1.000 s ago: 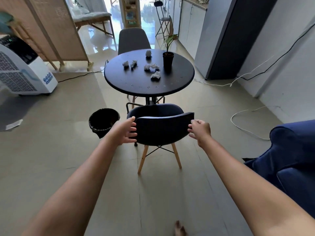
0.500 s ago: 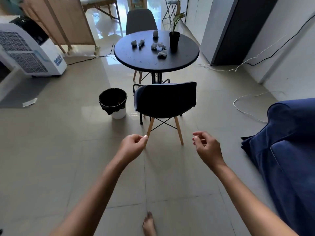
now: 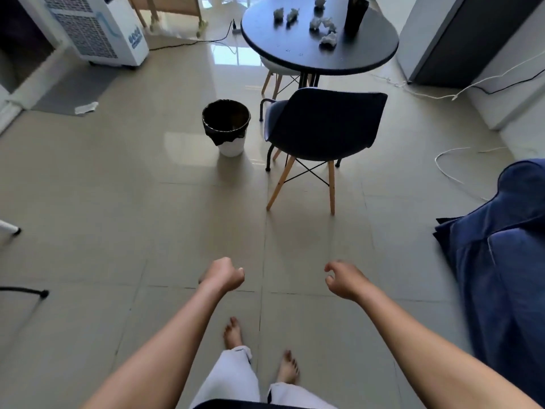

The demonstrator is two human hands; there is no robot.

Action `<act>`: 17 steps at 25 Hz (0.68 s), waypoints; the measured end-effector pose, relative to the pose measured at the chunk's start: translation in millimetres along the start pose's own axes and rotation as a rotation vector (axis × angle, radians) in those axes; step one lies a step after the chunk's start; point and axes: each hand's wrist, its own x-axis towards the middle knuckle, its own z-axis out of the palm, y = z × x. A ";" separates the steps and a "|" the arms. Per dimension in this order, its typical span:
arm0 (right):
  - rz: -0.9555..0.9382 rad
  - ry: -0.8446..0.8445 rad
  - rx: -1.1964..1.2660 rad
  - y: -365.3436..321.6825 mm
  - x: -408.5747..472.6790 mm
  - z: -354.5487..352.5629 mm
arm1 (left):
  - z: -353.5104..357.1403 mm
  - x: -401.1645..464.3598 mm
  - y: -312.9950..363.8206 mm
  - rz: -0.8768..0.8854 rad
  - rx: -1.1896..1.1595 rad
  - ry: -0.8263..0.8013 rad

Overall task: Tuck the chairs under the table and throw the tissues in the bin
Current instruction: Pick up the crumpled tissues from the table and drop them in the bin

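A dark blue chair (image 3: pixel 323 125) with wooden legs stands on the floor with its seat partly under the round black table (image 3: pixel 368 59). Several crumpled white tissues (image 3: pixel 328 39) lie on the tabletop beside a black plant pot (image 3: pixel 355 14). A second chair (image 3: pixel 278 73) shows only its pale seat and legs beyond the table. The bin (image 3: pixel 226 125), white with a black liner, stands left of the near chair. My left hand (image 3: pixel 225 274) is a closed fist holding nothing. My right hand (image 3: pixel 343 278) has loosely curled fingers, apart, holding nothing. Both hang well short of the chair.
A white air cooler (image 3: pixel 100 28) stands at the back left with a cable across the floor. A blue sofa (image 3: pixel 507 246) fills the right side. White cables (image 3: pixel 451 160) lie on the floor at right. My bare feet (image 3: pixel 233 332) stand on the tiles below.
My hands let go of the near chair's backrest and drew back toward me. The view has tilted down and backed away, so my feet and trousers now show.
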 end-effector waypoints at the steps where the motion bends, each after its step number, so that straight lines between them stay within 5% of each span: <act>1: 0.012 -0.047 -0.034 -11.8 5.6 5.2 | -2.8 2.4 -13.5 -0.023 0.003 0.003; 17: -0.182 -0.175 -0.235 -371.0 159.4 11.4 | -161.4 134.5 -271.2 -0.373 -0.097 -0.037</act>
